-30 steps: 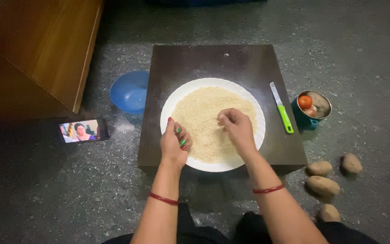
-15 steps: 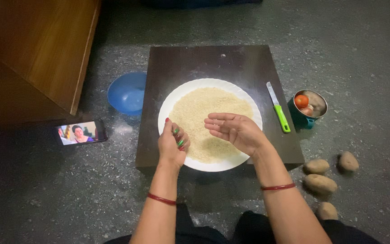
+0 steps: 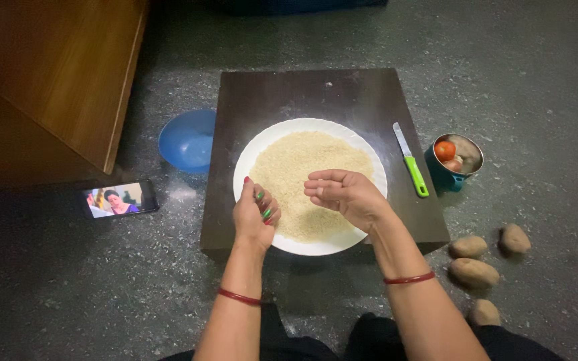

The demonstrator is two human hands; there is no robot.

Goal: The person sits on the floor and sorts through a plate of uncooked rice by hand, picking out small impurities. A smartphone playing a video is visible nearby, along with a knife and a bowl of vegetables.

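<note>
Dark board [image 3: 289, 93] with plate [image 3: 255, 150], knife [image 3: 410, 160]

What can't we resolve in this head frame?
- Right hand: cupped palm-up over the rice; whether it holds grains is too small to tell.
- Plate near rim: hidden by both hands.
- Metal pot: beyond the tomato, contents unclear.
- Cabinet: cut off by the left edge.

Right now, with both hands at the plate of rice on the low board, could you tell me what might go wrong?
1. The white plate lies near the front edge of the dark board, and the left hand rests on its rim; a push could tip rice onto the floor.
2. The right hand is raised, curled, over the rice; grains may scatter past the rim.
3. The green-handled knife lies bare beside the plate, near the right forearm.
</note>
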